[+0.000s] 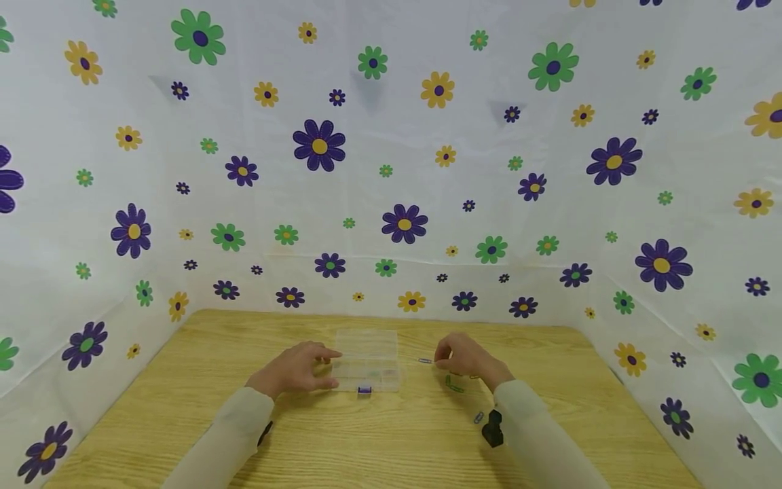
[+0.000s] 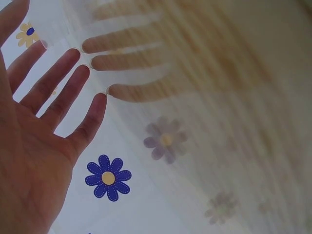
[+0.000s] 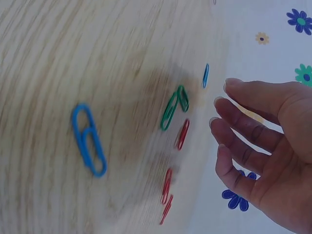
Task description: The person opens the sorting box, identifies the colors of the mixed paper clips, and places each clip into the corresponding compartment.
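A clear plastic box [image 1: 366, 344] with a purple latch [image 1: 364, 390] lies on the table with its lid folded back. My left hand [image 1: 296, 369] is at the box's left side, thumb and fingers spread along its edge; in the left wrist view the fingers [image 2: 63, 92] look straight, and their reflection shows beside them. Over on the right, my right hand [image 1: 464, 354] hovers just beside a blue paper clip [image 1: 425, 360]. Its fingers [image 3: 243, 114] are loosely bent with nothing between them. Linked green paper clips [image 3: 169, 111] lie below that hand.
Several red paper clips, one of them nearest the green pair [image 3: 183, 134], lie in a row on the wooden table [image 1: 391, 441]. Another blue paper clip [image 3: 88, 140] is closer to the right wrist. Flower-patterned white cloth [image 1: 366, 190] encloses the table's back and sides.
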### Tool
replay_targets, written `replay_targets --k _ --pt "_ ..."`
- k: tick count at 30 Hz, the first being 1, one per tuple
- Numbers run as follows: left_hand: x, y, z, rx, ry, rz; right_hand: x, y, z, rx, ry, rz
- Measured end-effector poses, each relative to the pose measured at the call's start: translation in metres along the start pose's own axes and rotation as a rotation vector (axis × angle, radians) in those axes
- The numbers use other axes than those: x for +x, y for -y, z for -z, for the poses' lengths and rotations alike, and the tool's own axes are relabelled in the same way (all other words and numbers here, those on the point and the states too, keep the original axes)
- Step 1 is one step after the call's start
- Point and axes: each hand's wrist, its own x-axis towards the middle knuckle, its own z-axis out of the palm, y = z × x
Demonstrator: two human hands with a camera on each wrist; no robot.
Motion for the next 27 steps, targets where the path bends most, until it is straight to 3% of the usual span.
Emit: replay_targets --k 8,14,22,27 --pt "0.000 0.000 0.000 0.001 0.012 0.015 -0.008 -0.014 0.002 0.007 -0.006 -0.037" --pt "0.001 0.000 0.000 0.012 0.009 0.010 -0.009 -0.020 0.002 0.014 -0.010 -0.127" --pt "0.001 -0.001 0.001 0.017 0.009 0.010 -0.014 -0.031 0.004 0.000 -0.011 -0.073" --pt "0.000 -0.001 0.001 0.016 0.005 0.001 -0.016 -0.034 0.002 -0.001 -0.005 -0.087"
